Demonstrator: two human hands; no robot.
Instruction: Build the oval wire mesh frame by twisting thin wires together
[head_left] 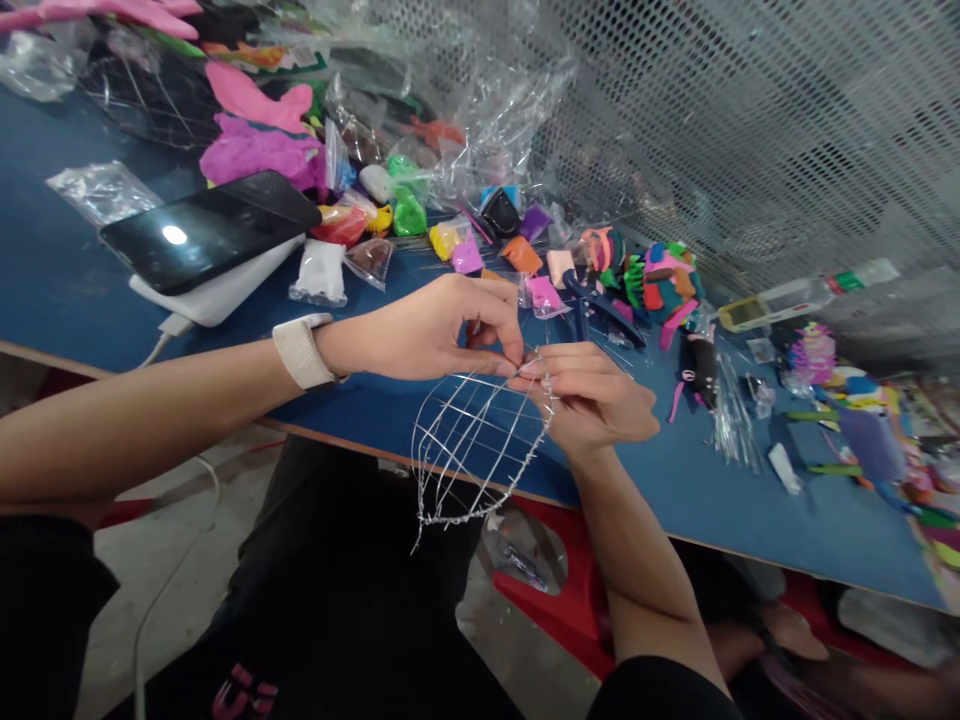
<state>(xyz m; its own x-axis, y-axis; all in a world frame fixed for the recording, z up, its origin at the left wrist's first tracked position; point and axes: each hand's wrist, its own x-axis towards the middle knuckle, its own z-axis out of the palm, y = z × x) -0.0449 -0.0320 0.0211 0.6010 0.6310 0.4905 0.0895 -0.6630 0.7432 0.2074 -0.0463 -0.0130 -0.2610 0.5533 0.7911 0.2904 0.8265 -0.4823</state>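
Note:
A silver wire frame (pixel 480 440), woven as a loose grid with a twisted, spiky rim, hangs between my hands over the table's front edge. My left hand (pixel 457 325) pinches thin wire at the frame's upper edge, thumb and forefinger pressed together. Just right of it, my right hand (pixel 589 390) grips the same edge between thumb and fingers. The fingertips of both hands almost meet there. Blue-handled pliers (pixel 604 305) lie on the table right behind my right hand. Fingers partly hide the spot where the wire is held.
On the blue table (pixel 375 410), a black phone (pixel 214 230) rests on a white power bank (pixel 225 290) with a cable. Coloured clay packets (pixel 521 255) and clay figures (pixel 667 280) line the back, before a perforated metal panel (pixel 712 120). Loose wires (pixel 731 415) lie at right.

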